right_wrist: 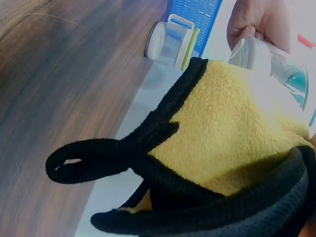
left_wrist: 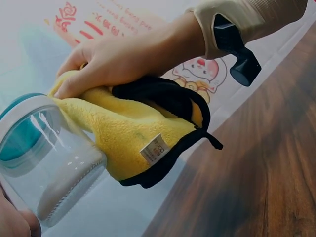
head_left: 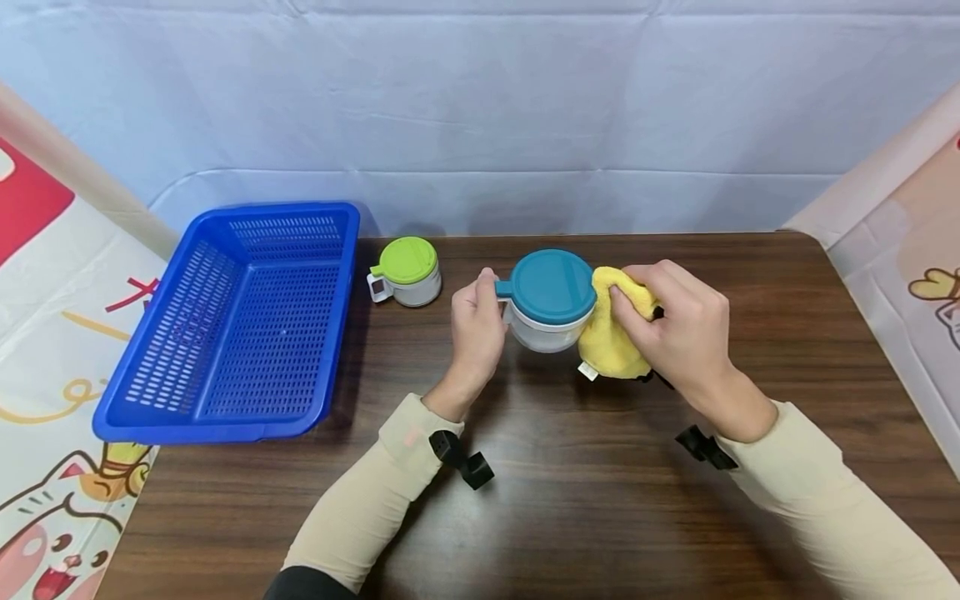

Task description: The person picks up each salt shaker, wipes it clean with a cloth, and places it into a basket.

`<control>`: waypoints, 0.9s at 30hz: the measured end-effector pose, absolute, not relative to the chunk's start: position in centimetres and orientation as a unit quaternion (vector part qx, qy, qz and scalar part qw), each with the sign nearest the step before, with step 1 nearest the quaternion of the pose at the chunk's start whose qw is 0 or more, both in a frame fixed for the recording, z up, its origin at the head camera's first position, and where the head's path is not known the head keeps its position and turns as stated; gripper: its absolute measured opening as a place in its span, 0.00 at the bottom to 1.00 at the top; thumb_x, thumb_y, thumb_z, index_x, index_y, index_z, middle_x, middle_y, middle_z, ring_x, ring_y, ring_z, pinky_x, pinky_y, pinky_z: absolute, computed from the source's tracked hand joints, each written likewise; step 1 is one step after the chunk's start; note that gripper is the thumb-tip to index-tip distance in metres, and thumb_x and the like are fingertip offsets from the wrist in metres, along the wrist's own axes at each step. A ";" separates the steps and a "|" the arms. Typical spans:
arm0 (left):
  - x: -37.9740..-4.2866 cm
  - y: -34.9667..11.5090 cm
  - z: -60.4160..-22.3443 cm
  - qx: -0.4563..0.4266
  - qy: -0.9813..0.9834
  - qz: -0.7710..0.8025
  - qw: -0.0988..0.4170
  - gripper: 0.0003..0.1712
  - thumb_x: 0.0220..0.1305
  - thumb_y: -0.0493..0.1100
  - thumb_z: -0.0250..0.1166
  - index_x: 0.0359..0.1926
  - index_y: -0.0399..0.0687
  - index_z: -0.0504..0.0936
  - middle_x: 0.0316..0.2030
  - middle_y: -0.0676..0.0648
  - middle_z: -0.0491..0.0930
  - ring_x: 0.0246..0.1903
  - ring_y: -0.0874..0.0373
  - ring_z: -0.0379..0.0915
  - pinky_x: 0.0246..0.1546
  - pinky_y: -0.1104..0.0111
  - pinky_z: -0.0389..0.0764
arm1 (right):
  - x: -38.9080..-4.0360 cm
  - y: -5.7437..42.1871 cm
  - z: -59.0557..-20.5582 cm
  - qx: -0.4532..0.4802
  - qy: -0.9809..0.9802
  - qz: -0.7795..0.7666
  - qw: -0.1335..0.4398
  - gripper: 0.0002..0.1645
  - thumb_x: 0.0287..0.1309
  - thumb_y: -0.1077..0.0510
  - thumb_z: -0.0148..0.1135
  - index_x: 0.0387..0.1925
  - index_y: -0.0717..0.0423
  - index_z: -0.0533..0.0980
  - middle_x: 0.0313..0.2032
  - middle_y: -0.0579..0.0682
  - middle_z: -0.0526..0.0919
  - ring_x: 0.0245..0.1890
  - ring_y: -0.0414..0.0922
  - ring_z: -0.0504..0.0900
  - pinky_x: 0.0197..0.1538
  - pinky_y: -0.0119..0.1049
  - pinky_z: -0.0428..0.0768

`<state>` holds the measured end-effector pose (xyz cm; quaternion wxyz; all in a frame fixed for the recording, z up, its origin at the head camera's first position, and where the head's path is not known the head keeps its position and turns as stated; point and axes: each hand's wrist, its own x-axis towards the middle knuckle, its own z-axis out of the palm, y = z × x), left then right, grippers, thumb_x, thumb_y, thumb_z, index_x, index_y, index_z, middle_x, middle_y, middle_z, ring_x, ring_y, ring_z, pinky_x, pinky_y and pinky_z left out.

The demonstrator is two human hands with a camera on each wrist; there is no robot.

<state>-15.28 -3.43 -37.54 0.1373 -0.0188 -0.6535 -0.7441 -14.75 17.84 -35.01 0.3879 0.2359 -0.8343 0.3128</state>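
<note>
In the head view my left hand (head_left: pixel 477 323) grips a clear seasoning jar (head_left: pixel 549 336) by its handle side, above the table. The jar has a teal lid (head_left: pixel 552 286), which is on, and a pale layer shows inside it in the left wrist view. My right hand (head_left: pixel 678 329) pinches a folded yellow cloth (head_left: pixel 615 346) with black edging against the jar's right side. A white label (left_wrist: pixel 154 149) and a black hanging loop (left_wrist: pixel 210 138) show on the cloth in the left wrist view.
A similar jar with a lime-green lid (head_left: pixel 407 260) stands on the dark wooden table (head_left: pixel 570 500), left of my left hand. Farther left is a blue perforated basket (head_left: pixel 341 333). A pale curtain (head_left: pixel 480 125) hangs behind the table's far edge.
</note>
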 end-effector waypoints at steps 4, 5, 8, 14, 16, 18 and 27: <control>-15.3 -3.5 -37.6 -0.019 -0.655 -0.743 0.135 0.31 0.80 0.43 0.44 0.13 0.50 0.60 0.09 0.54 0.57 0.10 0.60 0.52 0.14 0.71 0.55 | -14.9 17.7 -35.3 0.222 -0.831 0.327 0.391 0.11 0.55 0.58 0.67 0.34 0.64 0.84 0.26 0.57 0.81 0.23 0.51 0.76 0.29 0.44 0.71; -15.3 -3.5 -37.7 -0.019 -0.656 -0.742 0.136 0.30 0.80 0.43 0.44 0.14 0.50 0.60 0.09 0.54 0.57 0.10 0.61 0.53 0.14 0.71 0.55 | -15.0 17.7 -35.3 0.221 -0.831 0.327 0.392 0.11 0.55 0.58 0.67 0.34 0.64 0.84 0.26 0.57 0.81 0.22 0.51 0.76 0.29 0.44 0.71; -15.4 -3.5 -37.8 -0.018 -0.658 -0.740 0.139 0.30 0.80 0.43 0.45 0.14 0.50 0.60 0.09 0.55 0.57 0.10 0.61 0.53 0.14 0.72 0.56 | -15.2 17.6 -35.5 0.221 -0.830 0.329 0.393 0.10 0.54 0.59 0.68 0.34 0.64 0.84 0.26 0.57 0.81 0.23 0.51 0.76 0.29 0.43 0.71; -15.4 -3.6 -37.8 -0.020 -0.658 -0.739 0.139 0.30 0.81 0.43 0.46 0.14 0.49 0.61 0.10 0.53 0.57 0.10 0.59 0.54 0.15 0.71 0.55 | -15.4 17.7 -35.7 0.216 -0.833 0.328 0.390 0.10 0.54 0.59 0.69 0.34 0.64 0.84 0.26 0.58 0.82 0.23 0.52 0.77 0.30 0.44 0.71; -15.3 -3.6 -37.9 -0.024 -0.661 -0.737 0.138 0.31 0.81 0.43 0.47 0.14 0.48 0.61 0.10 0.52 0.57 0.10 0.58 0.53 0.15 0.70 0.54 | -15.5 17.7 -35.7 0.213 -0.836 0.325 0.388 0.10 0.54 0.60 0.70 0.34 0.64 0.84 0.26 0.58 0.82 0.23 0.51 0.76 0.29 0.44 0.71; -15.3 -3.6 -37.9 -0.024 -0.665 -0.733 0.140 0.31 0.81 0.44 0.47 0.14 0.48 0.61 0.10 0.51 0.58 0.11 0.57 0.53 0.15 0.70 0.54 | -15.6 17.8 -35.6 0.214 -0.839 0.316 0.387 0.10 0.54 0.60 0.71 0.34 0.64 0.84 0.27 0.58 0.82 0.23 0.51 0.76 0.29 0.44 0.71; -15.1 -3.6 -37.7 -0.024 -0.669 -0.729 0.140 0.31 0.82 0.46 0.45 0.15 0.47 0.60 0.11 0.49 0.58 0.12 0.55 0.53 0.15 0.69 0.55 | -15.8 17.9 -35.9 0.206 -0.846 0.299 0.390 0.10 0.54 0.58 0.72 0.33 0.62 0.84 0.25 0.57 0.81 0.21 0.52 0.76 0.27 0.47 0.71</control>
